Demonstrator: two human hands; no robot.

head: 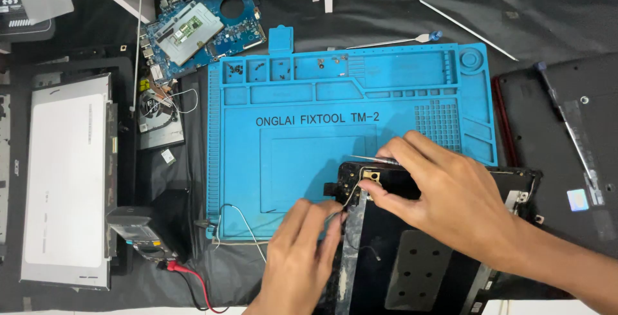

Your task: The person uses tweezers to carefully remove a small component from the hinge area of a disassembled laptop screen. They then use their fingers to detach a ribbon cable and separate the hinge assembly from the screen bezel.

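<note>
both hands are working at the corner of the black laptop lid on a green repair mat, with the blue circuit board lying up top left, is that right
Not quite: the repair mat is blue, not green, as the head view shows. The rest holds: the left hand and right hand work at the corner of the black laptop lid, and the blue circuit board lies top left.

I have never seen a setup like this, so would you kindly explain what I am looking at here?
This is a single view from a camera worn on a person's head, looking down at their two bare hands. They work over a blue repair mat on a dark table. The right hand holds a thin metal tool against the corner of a black laptop lid panel. The left hand pinches a thin cable there. Nearby lie a blue circuit board, a small fan, a bare screen panel and a multimeter.
</note>
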